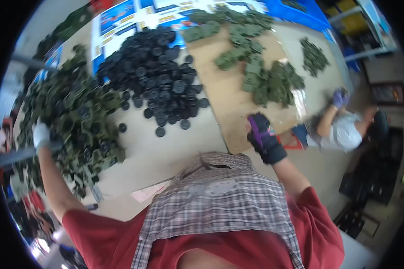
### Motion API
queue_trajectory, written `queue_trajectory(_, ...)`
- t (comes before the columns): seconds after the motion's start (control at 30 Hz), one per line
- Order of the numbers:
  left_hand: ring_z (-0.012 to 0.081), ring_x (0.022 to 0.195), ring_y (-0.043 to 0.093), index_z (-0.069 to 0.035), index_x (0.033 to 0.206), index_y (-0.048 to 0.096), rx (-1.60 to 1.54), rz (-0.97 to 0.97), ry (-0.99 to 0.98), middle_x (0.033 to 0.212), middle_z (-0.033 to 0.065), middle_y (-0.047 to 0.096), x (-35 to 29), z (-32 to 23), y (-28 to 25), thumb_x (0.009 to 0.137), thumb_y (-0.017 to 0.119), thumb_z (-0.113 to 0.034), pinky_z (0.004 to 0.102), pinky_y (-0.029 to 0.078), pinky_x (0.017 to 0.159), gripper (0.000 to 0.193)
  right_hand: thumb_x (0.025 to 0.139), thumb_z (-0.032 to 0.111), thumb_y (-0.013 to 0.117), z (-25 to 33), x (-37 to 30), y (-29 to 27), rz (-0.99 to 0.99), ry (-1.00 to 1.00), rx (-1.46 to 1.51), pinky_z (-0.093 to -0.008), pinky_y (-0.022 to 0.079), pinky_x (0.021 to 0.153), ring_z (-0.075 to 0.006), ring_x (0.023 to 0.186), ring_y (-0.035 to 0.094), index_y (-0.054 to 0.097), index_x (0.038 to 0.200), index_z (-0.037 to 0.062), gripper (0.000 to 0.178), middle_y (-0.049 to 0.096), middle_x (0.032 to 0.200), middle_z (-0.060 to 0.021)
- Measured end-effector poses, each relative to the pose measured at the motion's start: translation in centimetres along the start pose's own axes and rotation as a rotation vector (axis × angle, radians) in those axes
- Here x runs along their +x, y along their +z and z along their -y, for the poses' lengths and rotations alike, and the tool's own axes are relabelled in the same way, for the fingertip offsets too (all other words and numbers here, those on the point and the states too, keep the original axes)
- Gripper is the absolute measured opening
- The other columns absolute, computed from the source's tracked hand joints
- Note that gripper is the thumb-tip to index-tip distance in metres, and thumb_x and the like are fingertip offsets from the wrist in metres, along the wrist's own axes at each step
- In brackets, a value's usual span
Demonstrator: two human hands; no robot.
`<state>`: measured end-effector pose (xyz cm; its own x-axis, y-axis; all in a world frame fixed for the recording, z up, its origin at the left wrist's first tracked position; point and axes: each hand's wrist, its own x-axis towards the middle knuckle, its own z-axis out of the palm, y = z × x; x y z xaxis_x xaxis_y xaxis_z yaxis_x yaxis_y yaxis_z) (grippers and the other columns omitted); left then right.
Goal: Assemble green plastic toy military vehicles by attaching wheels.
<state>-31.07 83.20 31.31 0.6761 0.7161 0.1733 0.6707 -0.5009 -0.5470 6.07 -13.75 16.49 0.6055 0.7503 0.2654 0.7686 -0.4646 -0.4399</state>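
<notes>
My left hand [41, 136], in a white glove, reaches to the far-left edge of a big heap of green pieces [83, 121] with black round parts among them. Its fingers point away from me and look apart, with nothing visible in them. My right hand [263, 136], in a black and purple glove with bare fingertips, hovers over the near edge of a brown board [224, 107]. Those fingers are curled closed; whatever they may hold is hidden. Between the hands, farther back, lies a pile of black round discs [159, 74]. Flat green pieces [274, 83] are heaped on the board.
A smaller cluster of green pieces [314, 57] lies at the table's right. Behind it stands a blue bin [300, 15]. Grey metal bars [20, 157] cross the left side near my left forearm. Another person [341, 130] with a purple glove is at the right.
</notes>
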Motion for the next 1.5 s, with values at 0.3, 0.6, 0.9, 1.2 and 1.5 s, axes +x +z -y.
queue_trajectory(0.3,0.0437,0.143,0.050,-0.014,0.153,0.054,-0.388,-0.310,0.270,0.157,0.0254,0.049,-3.7,-19.5,-10.1,0.094,0.073,-0.012,0.0462,0.043,0.120,0.062,0.085,0.024,0.083,-12.0,1.6,-8.5,-0.266,0.698,-0.337,-0.0494,0.052,0.100,-0.0426,0.118,0.064,0.057,0.139,-0.0017,0.065,0.067,0.128,-0.0248)
queue_trajectory(0.6,0.0387,0.142,0.051,-0.012,0.142,0.064,-1.244,-0.120,0.602,0.153,0.0182,0.055,-26.8,-46.5,-28.5,0.088,0.073,-0.003,0.0500,0.039,0.123,0.056,0.087,0.018,0.082,-16.3,-2.6,-6.1,-0.472,0.684,-0.026,-0.0430,0.055,0.097,-0.0348,0.113,0.068,0.053,0.147,-0.0036,0.070,0.067,0.127,-0.0226)
queue_trajectory(0.9,0.0288,0.120,0.067,0.009,0.159,0.035,-2.204,0.845,-0.073,0.136,0.0195,0.067,-41.0,-63.4,-34.1,0.087,0.090,-0.029,0.0372,0.055,0.100,0.098,0.083,0.029,0.086,5.2,0.8,-0.7,0.157,-0.061,0.392,-0.0521,0.050,0.104,-0.0434,0.123,0.062,0.062,0.137,-0.0004,0.066,0.068,0.126,-0.0227)
queue_trajectory(1.2,0.0201,0.109,0.070,0.006,0.141,0.055,-1.982,0.838,-0.263,0.122,0.0136,0.074,-46.3,-55.0,-15.6,0.088,0.082,-0.013,0.0335,0.057,0.095,0.062,0.084,0.021,0.075,-0.6,7.2,8.6,0.129,-0.006,0.113,-0.0520,0.050,0.100,-0.0438,0.114,0.062,0.066,0.128,0.0055,0.047,0.068,0.118,-0.0237)
queue_trajectory(1.5,0.0458,0.117,0.068,0.002,0.150,0.053,-1.304,0.714,0.241,0.130,0.0309,0.067,-46.8,-56.2,-18.6,0.077,0.086,-0.038,0.0469,0.057,0.099,0.090,0.097,0.017,0.064,-2.1,10.0,10.6,0.217,-0.006,0.013,-0.0487,0.055,0.080,-0.0368,0.092,0.067,0.067,0.108,0.0034,0.017,0.068,0.098,-0.0188)
